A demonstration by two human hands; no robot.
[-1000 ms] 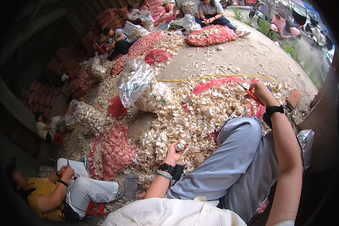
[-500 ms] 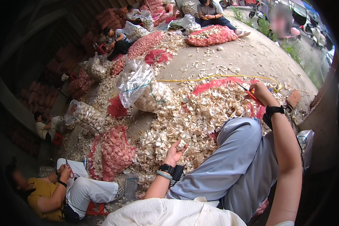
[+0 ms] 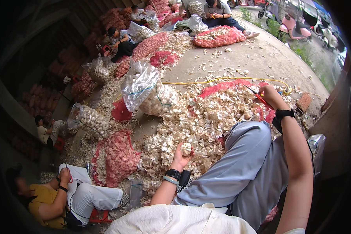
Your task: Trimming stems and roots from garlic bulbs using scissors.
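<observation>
A whitish garlic bulb (image 3: 186,148) rests in my left hand (image 3: 179,157), with the fingers curled round it just above a heap of garlic skins (image 3: 206,121). Farther off to the right, my right hand (image 3: 272,96) grips red-handled scissors (image 3: 263,100), whose blades point up and left over the skins and a red mesh sack (image 3: 230,86). The two hands are well apart, and the scissors do not touch the bulb. Both my wrists carry dark bands.
A clear plastic bag of peeled-looking garlic bulbs (image 3: 156,99) stands beyond the heap. Left of it lies a red mesh sack of garlic (image 3: 121,158). A yellow cord (image 3: 222,79) crosses behind, near a brick (image 3: 304,102). A co-worker in yellow (image 3: 46,202) sits at the lower left.
The garlic bulb in my left hand has turned and shows more of its face, with the hand slightly raised. My right hand and scissors stay in place. The co-worker's hands have shifted.
</observation>
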